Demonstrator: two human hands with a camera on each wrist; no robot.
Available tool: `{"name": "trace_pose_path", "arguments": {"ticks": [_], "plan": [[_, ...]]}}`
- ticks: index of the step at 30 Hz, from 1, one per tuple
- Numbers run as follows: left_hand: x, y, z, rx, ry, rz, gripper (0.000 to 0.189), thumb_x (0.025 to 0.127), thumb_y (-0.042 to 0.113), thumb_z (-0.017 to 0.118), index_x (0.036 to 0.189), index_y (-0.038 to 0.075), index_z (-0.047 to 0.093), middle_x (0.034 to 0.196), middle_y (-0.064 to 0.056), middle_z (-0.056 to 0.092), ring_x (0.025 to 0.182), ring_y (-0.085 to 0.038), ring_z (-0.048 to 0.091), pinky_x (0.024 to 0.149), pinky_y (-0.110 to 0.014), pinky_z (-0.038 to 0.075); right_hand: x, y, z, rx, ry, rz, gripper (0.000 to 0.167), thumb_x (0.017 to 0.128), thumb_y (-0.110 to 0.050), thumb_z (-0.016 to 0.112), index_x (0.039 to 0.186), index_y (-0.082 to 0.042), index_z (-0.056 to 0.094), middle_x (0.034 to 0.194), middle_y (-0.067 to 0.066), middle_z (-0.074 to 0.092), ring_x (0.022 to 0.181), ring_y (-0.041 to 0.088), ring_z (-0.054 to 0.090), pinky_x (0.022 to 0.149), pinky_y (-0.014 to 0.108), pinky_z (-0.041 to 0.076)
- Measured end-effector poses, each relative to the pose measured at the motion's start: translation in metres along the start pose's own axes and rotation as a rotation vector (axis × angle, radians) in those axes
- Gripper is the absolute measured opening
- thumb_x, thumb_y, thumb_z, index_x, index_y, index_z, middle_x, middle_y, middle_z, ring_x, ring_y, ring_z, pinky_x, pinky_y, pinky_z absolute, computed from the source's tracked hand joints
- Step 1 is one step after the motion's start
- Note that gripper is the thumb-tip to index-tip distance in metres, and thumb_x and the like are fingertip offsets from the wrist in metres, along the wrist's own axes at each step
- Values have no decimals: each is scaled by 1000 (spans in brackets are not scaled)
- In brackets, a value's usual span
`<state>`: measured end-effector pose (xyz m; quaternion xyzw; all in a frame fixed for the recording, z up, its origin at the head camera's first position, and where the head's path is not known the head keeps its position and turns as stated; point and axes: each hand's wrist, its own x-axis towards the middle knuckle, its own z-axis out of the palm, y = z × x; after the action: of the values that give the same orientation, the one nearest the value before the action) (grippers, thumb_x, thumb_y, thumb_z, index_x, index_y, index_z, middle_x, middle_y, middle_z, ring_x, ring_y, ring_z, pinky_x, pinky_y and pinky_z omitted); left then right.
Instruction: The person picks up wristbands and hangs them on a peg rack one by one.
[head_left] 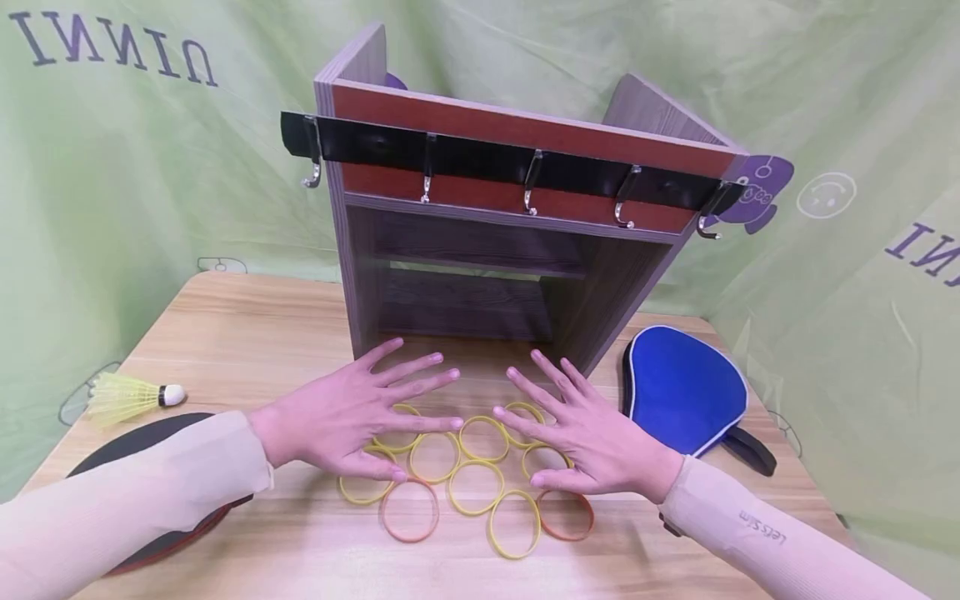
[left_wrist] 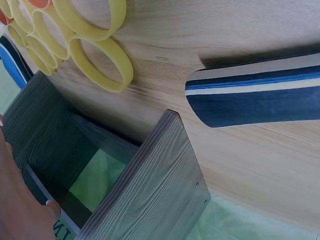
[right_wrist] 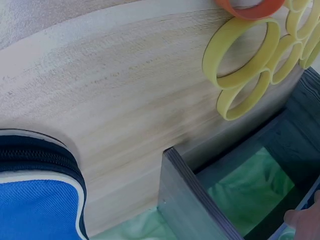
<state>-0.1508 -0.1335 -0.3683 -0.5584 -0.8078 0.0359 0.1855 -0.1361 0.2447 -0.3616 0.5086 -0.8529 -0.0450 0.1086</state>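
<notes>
My left hand [head_left: 360,408] is held with fingers spread, palm down, above the left side of a cluster of rings. Mirroring it, my right hand [head_left: 600,437] hovers over the cluster's right side, fingers also spread. Neither holds anything. Several flat yellow rings [head_left: 491,527] lie on the table between and under the hands, some partly hidden by them. An orange ring [head_left: 409,541] lies near the left thumb, and a second orange ring [head_left: 572,538] near the right thumb. Both wrist views show the yellow rings [left_wrist: 129,70] [right_wrist: 210,55] close together, with only a few fingertips [right_wrist: 302,220] at the edge.
Behind the hands stands a wooden shelf unit [head_left: 348,275] bearing a black rail [head_left: 480,158] with several metal hooks. A blue zipped case [head_left: 686,387] lies right. Left are a yellow shuttlecock [head_left: 127,396] and a dark, red-edged, paddle-like disc [head_left: 142,446], partly under the left sleeve.
</notes>
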Motion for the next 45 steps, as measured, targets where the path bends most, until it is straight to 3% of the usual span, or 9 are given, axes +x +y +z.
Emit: {"name": "trace_pose_path", "arguments": {"ticks": [5,15,19,24,28,34,39,42,45], "plan": [[-2,2,2,3,-12,1,75,98,80,34,164,47,23,175,-5,27,161,-31,28,123,-69,27,2,-1,0,3,-6,3,78,99,-69,49,166,-36,27,177,11,17,164,45,4,125,68,22],[-6,1,0,-12,-23,-35,76,97,79,39,164,48,22,175,-6,25,162,-32,26,124,-70,24,9,0,-1,0,-3,14,92,89,-60,70,166,-34,28,177,11,17,164,43,2,126,67,24],[-7,1,-2,-5,-26,-47,78,96,79,41,165,47,20,176,-6,24,162,-32,26,125,-70,23,10,0,-1,23,-5,27,89,90,-59,69,166,-32,30,177,11,17,164,42,2,125,66,27],[-7,2,-6,-21,-34,-95,80,96,79,44,165,46,20,176,-6,22,162,-32,24,126,-69,21,13,0,-1,63,-2,49,80,98,-60,58,167,-32,26,177,11,17,165,41,5,127,62,31],[-9,1,-13,-97,-16,-143,76,98,73,48,165,44,25,176,-6,23,162,-32,24,125,-67,25,19,-1,-2,134,-9,94,75,104,-57,53,168,-31,24,177,11,19,163,40,14,126,55,37],[-19,-2,-25,-349,44,-227,75,97,47,68,163,35,36,172,-4,34,158,-32,35,123,-56,38,30,0,1,370,-25,288,69,105,-38,62,165,-20,33,172,9,32,157,31,36,120,49,46],[-34,-11,-26,-451,142,-330,57,97,28,72,151,26,57,154,-2,59,140,-25,56,110,-49,52,39,5,11,396,7,328,47,102,-18,68,144,-1,56,146,19,61,134,34,60,113,49,52],[-43,-19,-22,-487,221,-409,36,95,18,74,131,21,73,129,3,73,120,-17,67,100,-40,57,40,7,18,342,10,344,34,99,-9,69,130,3,64,128,19,69,116,32,68,103,46,58],[-49,-27,-16,-537,256,-496,15,94,10,73,105,19,79,99,9,74,94,-7,69,84,-29,61,40,5,23,282,-24,388,28,97,-6,70,124,3,66,116,16,71,105,29,69,96,44,61]]}}
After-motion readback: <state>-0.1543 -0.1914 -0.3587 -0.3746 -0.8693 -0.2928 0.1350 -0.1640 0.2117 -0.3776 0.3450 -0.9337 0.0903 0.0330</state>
